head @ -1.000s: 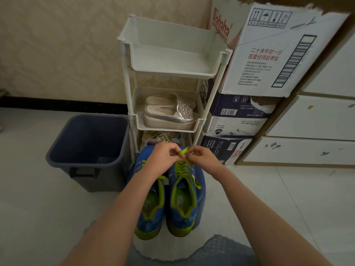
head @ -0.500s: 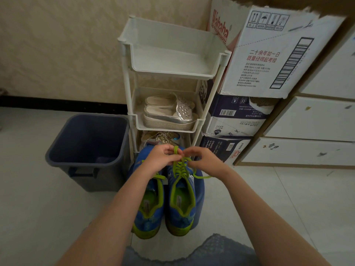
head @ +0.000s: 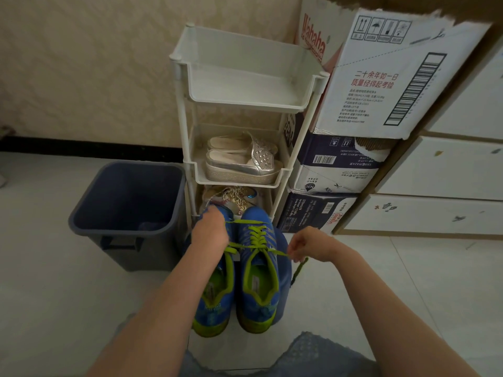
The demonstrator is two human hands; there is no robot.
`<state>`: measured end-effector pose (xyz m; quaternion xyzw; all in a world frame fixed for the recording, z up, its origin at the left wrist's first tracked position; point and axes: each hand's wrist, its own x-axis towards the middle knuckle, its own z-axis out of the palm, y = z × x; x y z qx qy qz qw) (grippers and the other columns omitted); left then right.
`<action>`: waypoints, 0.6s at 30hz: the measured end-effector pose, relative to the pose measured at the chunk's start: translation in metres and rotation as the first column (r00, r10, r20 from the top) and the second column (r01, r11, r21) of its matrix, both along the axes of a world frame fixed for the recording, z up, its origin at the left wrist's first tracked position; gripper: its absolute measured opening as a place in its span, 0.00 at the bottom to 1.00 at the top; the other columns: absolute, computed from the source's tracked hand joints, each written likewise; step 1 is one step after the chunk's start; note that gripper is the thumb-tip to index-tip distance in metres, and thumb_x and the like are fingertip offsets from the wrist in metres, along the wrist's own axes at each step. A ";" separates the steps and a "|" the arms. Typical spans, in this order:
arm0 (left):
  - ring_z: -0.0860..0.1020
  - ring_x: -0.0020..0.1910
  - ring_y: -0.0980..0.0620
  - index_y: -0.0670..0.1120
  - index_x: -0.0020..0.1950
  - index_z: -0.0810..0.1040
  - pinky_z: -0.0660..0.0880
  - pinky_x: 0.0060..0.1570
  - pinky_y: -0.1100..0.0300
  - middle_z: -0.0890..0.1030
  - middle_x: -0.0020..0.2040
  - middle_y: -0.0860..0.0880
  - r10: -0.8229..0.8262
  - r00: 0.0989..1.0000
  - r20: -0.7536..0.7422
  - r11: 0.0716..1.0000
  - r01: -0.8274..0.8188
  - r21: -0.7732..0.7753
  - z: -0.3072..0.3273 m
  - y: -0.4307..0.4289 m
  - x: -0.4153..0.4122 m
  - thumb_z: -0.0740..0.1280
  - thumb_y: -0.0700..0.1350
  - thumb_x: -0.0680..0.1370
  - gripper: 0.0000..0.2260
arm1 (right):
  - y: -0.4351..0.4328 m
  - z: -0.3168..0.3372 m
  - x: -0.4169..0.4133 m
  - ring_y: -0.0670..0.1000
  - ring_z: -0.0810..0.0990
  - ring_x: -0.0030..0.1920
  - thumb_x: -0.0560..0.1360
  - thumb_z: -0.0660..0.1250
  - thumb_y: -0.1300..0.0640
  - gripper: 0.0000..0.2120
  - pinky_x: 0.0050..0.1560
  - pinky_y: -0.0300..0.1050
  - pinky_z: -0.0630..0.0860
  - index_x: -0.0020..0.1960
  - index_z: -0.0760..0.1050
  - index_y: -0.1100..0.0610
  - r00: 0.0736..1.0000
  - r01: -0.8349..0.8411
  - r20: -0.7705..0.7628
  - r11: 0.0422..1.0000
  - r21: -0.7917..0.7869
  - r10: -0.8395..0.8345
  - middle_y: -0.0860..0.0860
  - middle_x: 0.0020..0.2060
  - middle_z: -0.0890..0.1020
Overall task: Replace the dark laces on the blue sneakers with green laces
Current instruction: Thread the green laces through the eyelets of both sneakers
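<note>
l hand point(head: 211, 229) is curled knuckles-up over the toe of the l shoe of the blue sneakers point(head: 258, 278). fingertips are hidden, but one end of the green lace point(head: 255, 236) runs taut into it, so it grips that end. r hand point(head: 310, 244) sits just off the r edge of the pair, thumb & forefinger pinched on the other end, other fingers loosely bent; the lace tail hangs below the pinch. lace is stretched straight btwn both hands & crisscrossed up the r shoe. pair sits side by side, toes toward the white rack point(head: 179, 110), on a blue base point(head: 284, 268); can't tell what it is

writing: red "wahaha" on the top carton point(head: 381, 77), plus red chinese "二十余年如一日 / 质量经得起考验", a barcode & handling icons. dark cartons point(head: 326, 170) below show barcodes, print too small to read. silver sandals point(head: 242, 164) on the rack's mid shelf; grey bin point(head: 128, 208) l of the rack
</note>
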<state>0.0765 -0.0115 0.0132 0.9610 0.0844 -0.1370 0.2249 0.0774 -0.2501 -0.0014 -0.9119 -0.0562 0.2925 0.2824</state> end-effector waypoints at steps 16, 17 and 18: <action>0.72 0.58 0.49 0.51 0.46 0.84 0.64 0.64 0.53 0.80 0.52 0.49 -0.453 0.888 -0.082 0.863 0.459 0.211 0.006 -0.005 0.004 0.66 0.53 0.77 0.10 | 0.004 0.003 0.000 0.45 0.75 0.34 0.76 0.67 0.52 0.08 0.45 0.42 0.75 0.39 0.81 0.50 0.991 -0.094 -0.098 0.995 -0.016 0.092 0.47 0.31 0.78; 0.66 0.62 0.47 0.53 0.45 0.84 0.59 0.67 0.52 0.77 0.55 0.49 -0.466 0.879 -0.098 0.848 0.475 0.235 0.005 -0.005 0.004 0.65 0.55 0.77 0.10 | 0.005 0.004 -0.001 0.46 0.76 0.35 0.77 0.67 0.53 0.08 0.47 0.42 0.76 0.40 0.80 0.51 0.988 -0.108 -0.116 0.993 -0.035 0.104 0.49 0.34 0.80; 0.62 0.65 0.46 0.54 0.44 0.84 0.55 0.68 0.51 0.75 0.58 0.48 -0.469 0.876 -0.110 0.852 0.482 0.204 0.006 -0.004 0.004 0.64 0.56 0.77 0.11 | 0.007 0.005 -0.001 0.45 0.77 0.36 0.77 0.66 0.54 0.07 0.48 0.41 0.75 0.42 0.80 0.53 0.985 -0.117 -0.129 0.992 -0.037 0.111 0.50 0.37 0.81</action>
